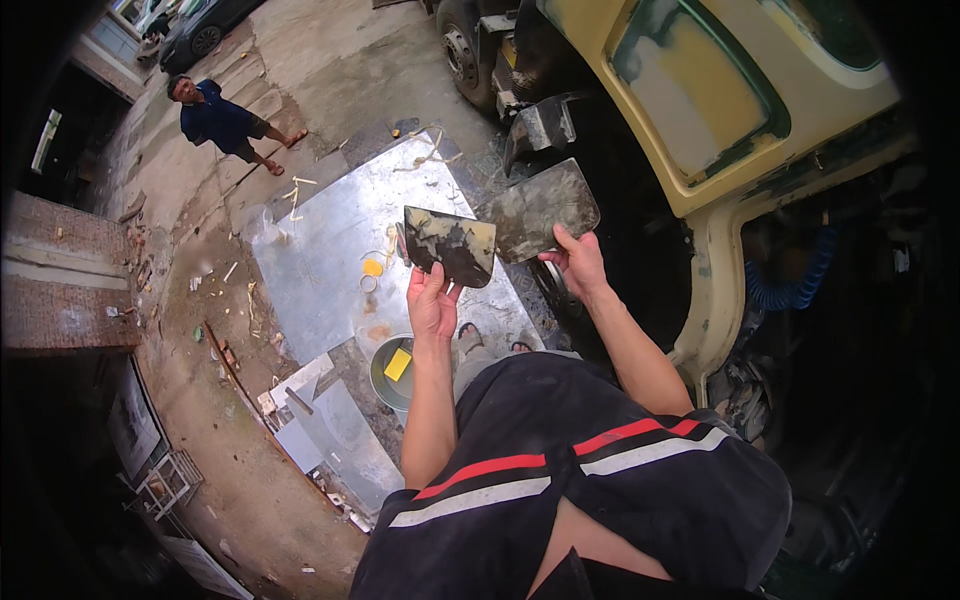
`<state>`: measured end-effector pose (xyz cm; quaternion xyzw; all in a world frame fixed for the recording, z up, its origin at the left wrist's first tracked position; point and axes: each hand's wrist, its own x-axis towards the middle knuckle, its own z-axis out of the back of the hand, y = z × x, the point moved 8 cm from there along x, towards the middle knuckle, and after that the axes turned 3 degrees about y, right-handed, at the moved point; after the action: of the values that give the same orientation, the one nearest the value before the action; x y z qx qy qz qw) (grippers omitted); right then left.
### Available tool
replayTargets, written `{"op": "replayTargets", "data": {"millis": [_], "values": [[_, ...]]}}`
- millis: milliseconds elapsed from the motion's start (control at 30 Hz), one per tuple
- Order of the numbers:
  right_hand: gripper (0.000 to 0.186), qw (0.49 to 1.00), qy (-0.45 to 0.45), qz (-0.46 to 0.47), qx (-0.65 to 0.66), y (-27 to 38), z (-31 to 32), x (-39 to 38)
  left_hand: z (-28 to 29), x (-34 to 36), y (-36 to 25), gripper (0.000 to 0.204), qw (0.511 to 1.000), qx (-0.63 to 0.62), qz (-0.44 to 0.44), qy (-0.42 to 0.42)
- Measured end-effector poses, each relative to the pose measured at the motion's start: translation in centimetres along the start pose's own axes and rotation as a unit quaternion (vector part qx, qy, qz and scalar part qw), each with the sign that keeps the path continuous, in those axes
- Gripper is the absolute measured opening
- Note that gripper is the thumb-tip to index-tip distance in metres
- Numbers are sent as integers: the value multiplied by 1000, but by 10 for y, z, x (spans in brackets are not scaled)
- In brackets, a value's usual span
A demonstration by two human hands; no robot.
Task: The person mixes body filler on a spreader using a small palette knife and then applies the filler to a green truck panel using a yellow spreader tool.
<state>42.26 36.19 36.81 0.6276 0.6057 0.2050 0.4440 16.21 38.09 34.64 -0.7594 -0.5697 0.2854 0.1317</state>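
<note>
My left hand (434, 303) is closed on the lower edge of a dark flat plate (455, 240) with cream-coloured putty smeared across it. A larger grey-brown flat plate (548, 208) with rounded corners is gripped by its lower right edge in my right hand (580, 262), thumb on top. Both plates are held up side by side above a metal sheet, their near edges meeting or overlapping in view. Below my left forearm a round bucket (377, 378) stands on the ground with a yellow block (398, 364) in it.
A cream vehicle cab (640, 30) with putty patches rises on the right. Beneath me lies a shiny metal sheet (310, 240) with a yellow round piece (373, 267) and a ring (368, 284) on it. Someone (218, 122) stands at the far left. A blue coiled hose (795, 285) hangs right.
</note>
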Motion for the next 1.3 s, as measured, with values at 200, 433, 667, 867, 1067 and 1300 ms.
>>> {"op": "replayTargets", "data": {"millis": [200,433,667,867,1067,1300], "values": [[31,994,31,-25,106,-18,-57,4,-17,-14,-2,32,995,-56,48,61],[33,976,52,-200,64,-119,-53,-31,40,-10,61,22,988,-92,125,2],[34,569,357,-194,-715,-211,110,-107,277,-56,150,25,954,-25,206,-217],[20,574,419,-163,-684,-200,102,-121,297,-139,206,27,946,-70,166,-271],[24,537,435,-423,-586,-136,113,-122,189,-244,212,28,916,-205,55,-340],[35,409,670,-407,-468,-259,149,-59,235,-251,237,46,876,-217,-82,-423]]}}
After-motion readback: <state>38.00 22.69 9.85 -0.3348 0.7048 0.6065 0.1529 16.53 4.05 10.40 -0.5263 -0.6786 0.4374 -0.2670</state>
